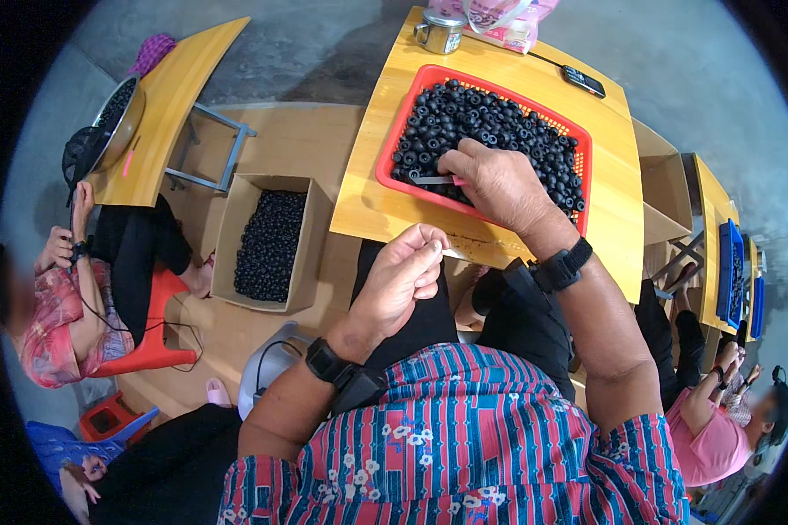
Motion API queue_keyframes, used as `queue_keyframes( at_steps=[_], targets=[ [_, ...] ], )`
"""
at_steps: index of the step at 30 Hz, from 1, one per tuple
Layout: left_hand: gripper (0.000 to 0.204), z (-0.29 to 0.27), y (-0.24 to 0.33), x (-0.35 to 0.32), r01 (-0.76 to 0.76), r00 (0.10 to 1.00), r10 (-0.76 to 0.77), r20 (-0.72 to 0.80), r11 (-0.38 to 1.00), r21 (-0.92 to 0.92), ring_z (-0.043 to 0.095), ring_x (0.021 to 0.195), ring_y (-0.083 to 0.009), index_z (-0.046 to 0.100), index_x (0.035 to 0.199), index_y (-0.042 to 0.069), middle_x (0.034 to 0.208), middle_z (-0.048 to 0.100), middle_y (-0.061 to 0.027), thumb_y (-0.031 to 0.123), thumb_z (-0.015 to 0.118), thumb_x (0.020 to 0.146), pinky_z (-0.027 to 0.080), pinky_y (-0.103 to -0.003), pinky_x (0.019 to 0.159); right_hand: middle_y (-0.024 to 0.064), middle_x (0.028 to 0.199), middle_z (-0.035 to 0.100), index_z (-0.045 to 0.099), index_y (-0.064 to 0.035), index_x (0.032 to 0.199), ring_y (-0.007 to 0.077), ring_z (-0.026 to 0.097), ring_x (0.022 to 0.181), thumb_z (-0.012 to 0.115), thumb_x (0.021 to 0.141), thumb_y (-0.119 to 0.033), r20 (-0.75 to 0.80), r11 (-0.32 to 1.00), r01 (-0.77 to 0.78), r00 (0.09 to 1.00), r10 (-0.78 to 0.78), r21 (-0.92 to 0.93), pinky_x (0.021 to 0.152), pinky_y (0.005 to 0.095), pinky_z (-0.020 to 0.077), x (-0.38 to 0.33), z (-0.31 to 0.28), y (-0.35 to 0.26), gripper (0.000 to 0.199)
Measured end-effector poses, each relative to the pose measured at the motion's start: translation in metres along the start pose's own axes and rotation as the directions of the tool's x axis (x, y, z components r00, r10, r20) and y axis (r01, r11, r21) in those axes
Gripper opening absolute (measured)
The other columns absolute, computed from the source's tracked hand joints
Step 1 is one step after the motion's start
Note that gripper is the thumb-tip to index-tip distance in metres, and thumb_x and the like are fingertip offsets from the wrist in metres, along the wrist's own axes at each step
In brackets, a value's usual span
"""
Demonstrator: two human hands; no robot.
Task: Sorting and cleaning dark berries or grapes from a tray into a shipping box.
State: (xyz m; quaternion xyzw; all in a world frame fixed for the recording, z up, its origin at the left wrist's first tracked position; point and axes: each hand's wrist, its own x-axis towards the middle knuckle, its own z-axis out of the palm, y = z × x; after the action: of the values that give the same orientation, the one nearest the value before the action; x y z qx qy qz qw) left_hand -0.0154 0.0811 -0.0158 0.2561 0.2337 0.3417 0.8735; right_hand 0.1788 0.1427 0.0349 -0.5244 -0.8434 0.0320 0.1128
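A red plastic basket (382, 166) full of small black rings or caps with holes (464, 109) stands on the yellow table in front of me. Over the basket's near side, my right hand (499, 179) is closed around a slim tool with a flat grey blade and a pink handle (433, 180). Its fingertips reach down to the black pieces, and whether they also pinch one is hidden. My left hand (401, 278) is closed in a pinch just short of the table's near edge. What its fingertips hold, if anything, is too small to make out.
Dark crumbs lie along the near edge of the yellow table (359, 197). Behind the basket are a metal mug (440, 31), a pink bag (508, 22) and a phone (583, 81). A cardboard box of black pieces (270, 245) sits on the floor to the left. Other people work at both sides.
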Motion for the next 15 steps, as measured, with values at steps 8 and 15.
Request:
queue_keyframes(
  at_steps=[8,15],
  targets=[
    [0.022,0.013,0.005,-0.002,-0.056,0.998,0.056,0.001,0.998,0.04,0.032,0.056,-0.0008,0.052,0.116,0.01,0.07,0.038,0.0082,0.019,0.053,0.096,0.028,-0.016,0.048,-0.0041,0.079,0.055,0.066,-0.0074,0.095,0.0071,0.053,0.073,0.069,0.073,-0.001,-0.04,0.453,-0.142,0.928,0.369,0.88,0.067,0.0222,0.044,-0.029,-0.017,-0.012,0.023],
    [0.036,0.026,0.0,-0.002,-0.08,0.985,0.083,0.15,0.996,-0.026,0.031,0.057,0.0003,0.045,0.129,0.007,0.071,0.038,0.0087,0.026,0.049,0.098,0.029,-0.015,0.049,-0.0088,0.076,0.044,0.065,-0.0053,0.091,0.0023,0.047,0.076,0.075,0.072,0.002,0.049,0.109,-0.093,0.935,0.351,0.99,0.07,0.0179,0.0406,-0.067,-0.017,-0.044,0.022]
  ],
)
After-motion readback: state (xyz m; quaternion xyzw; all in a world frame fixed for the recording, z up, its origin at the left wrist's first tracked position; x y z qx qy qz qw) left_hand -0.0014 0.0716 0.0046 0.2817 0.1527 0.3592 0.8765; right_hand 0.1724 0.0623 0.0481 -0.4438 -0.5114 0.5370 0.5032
